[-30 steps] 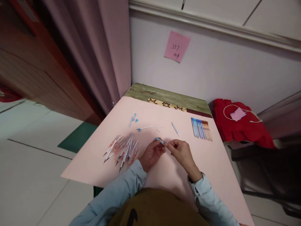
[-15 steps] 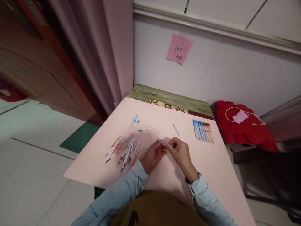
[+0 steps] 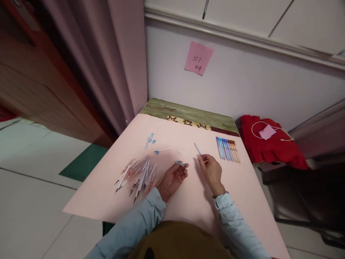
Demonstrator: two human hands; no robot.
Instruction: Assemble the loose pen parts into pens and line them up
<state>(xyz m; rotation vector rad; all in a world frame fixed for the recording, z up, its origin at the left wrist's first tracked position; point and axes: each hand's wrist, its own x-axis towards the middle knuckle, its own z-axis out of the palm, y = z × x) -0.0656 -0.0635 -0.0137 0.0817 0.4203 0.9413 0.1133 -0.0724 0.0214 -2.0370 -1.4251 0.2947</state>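
My left hand (image 3: 172, 180) pinches a small light-blue pen part (image 3: 179, 163) between thumb and fingertip, its other fingers loosely curled. My right hand (image 3: 211, 172) has its thumb and forefinger closed at the near end of a light-blue pen barrel (image 3: 197, 148), which points away from me. Left of my left hand lies a heap of clear pen tubes and white refills (image 3: 140, 176) with dark tips. A white refill with a blue piece (image 3: 157, 152) on it rests farther back. Tiny thin parts (image 3: 179, 153), too small to name, lie between the hands' far sides.
Light-blue pen pieces (image 3: 149, 140) sit at the back left of the pink-covered table (image 3: 242, 212). A row of blue, purple and brown-orange pens (image 3: 228, 149) lies at the right. Beyond the right edge is red cloth (image 3: 269, 147) with a white cord; a wall stands behind.
My right hand has left the small blue part in my left hand and moved right to the pen barrel. The view has shifted slightly.
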